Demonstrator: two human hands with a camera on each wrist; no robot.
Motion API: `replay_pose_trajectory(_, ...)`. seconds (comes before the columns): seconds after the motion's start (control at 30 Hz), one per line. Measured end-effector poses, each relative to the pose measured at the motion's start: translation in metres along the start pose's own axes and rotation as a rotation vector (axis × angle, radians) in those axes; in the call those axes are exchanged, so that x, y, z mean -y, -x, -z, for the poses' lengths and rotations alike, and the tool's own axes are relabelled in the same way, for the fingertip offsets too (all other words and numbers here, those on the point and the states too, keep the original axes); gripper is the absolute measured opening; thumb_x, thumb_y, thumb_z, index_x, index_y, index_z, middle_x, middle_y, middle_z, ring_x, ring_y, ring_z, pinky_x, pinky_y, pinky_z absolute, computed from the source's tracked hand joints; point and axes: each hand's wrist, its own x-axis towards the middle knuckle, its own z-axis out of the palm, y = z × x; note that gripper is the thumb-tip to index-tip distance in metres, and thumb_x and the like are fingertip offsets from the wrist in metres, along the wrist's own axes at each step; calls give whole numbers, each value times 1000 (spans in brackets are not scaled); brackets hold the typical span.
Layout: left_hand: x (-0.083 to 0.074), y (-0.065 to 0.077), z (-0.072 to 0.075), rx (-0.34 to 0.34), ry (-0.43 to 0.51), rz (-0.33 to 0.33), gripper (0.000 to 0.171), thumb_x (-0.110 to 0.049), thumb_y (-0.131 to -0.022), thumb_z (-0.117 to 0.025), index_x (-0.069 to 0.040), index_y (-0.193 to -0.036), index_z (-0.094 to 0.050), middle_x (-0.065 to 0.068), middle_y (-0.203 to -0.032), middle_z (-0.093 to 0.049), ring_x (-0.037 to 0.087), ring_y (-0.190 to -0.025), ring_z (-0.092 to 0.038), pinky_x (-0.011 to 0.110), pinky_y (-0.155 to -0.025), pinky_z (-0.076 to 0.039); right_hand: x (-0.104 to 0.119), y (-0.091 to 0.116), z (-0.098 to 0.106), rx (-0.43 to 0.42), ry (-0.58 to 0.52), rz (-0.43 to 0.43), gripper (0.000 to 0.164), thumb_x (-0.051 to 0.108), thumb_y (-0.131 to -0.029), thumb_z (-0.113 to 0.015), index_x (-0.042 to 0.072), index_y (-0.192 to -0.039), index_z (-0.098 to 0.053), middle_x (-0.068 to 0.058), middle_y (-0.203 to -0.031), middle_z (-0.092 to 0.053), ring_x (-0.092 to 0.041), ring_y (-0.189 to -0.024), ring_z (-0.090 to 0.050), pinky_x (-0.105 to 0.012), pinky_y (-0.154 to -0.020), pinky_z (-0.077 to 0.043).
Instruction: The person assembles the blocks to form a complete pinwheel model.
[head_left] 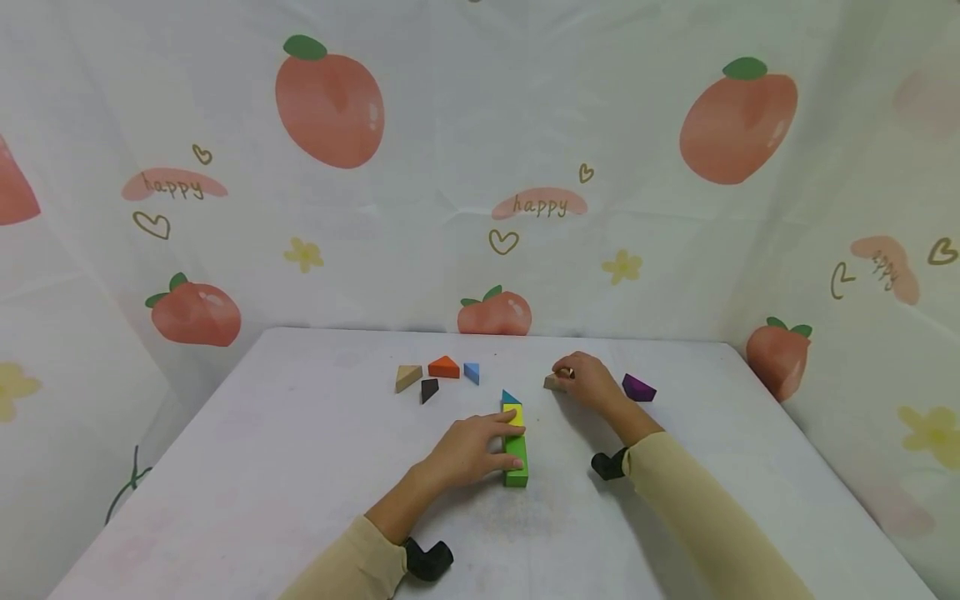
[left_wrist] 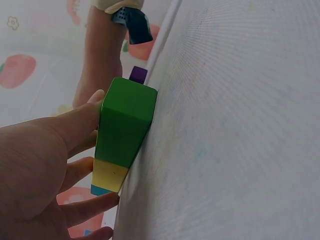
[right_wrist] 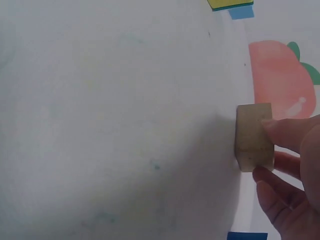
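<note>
A green block (head_left: 517,479), a yellow block (head_left: 513,409) and a blue triangular block (head_left: 509,397) lie in a line in the middle of the white table. My left hand (head_left: 465,450) rests on this row, thumb on the green block and fairly straight fingers by the yellow one. The left wrist view shows the green block (left_wrist: 122,130) end-on, its far neighbours partly covered. Farther back and to the right, my right hand (head_left: 591,382) pinches a plain wooden block (right_wrist: 252,135) between thumb and fingers, at the table surface.
Left of the row's far end are a wooden triangular block (head_left: 407,377), an orange one (head_left: 444,367), a small blue one (head_left: 472,372) and a black block (head_left: 429,390). A purple block (head_left: 638,388) lies right of my right hand. A printed cloth (head_left: 420,208) hangs behind the table.
</note>
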Motion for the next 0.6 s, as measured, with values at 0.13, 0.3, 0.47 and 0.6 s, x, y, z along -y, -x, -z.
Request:
replay_pose_trajectory(0.13, 0, 0, 0, -2, -5, 1, 53, -45, -87, -71, -25, -134, -61, -5, -148, -45, 22, -134, -43, 47, -104, -38, 6, -2, 4, 58, 12, -35, 18, 9, -90, -69, 4, -107, -71, -9, -99, -63, -25, -91, -57, -42, -83, -50)
replay_pose_trajectory(0.3, 1, 0, 0, -2, 4, -6, 52, -45, -87, -71, -25, -134, -62, -5, -148, -45, 21, -134, -43, 47, -104, -38, 9, -3, 3, 108, -19, -96, 21, 13, -91, -69, 4, -109, -70, -8, -101, -63, -25, -92, -56, -42, -85, -50)
replay_pose_trajectory(0.47, 3, 0, -2, -2, 16, -4, 52, -46, -86, -71, -26, -134, -61, -6, -147, -45, 20, -134, -43, 47, -103, -39, 8, -1, 1, 98, -60, -129, 21, 14, -91, -69, 5, -110, -71, -9, -102, -63, -25, -93, -56, -41, -84, -51)
replay_pose_trajectory(0.6, 3, 0, -2, -3, 16, 0, 53, -46, -86, -71, -27, -134, -61, -7, -148, -45, 20, -134, -43, 47, -103, -39, 7, 1, 0, 83, -93, -145, 23, 13, -91, -69, 4, -111, -70, -10, -105, -64, -26, -95, -57, -41, -83, -51)
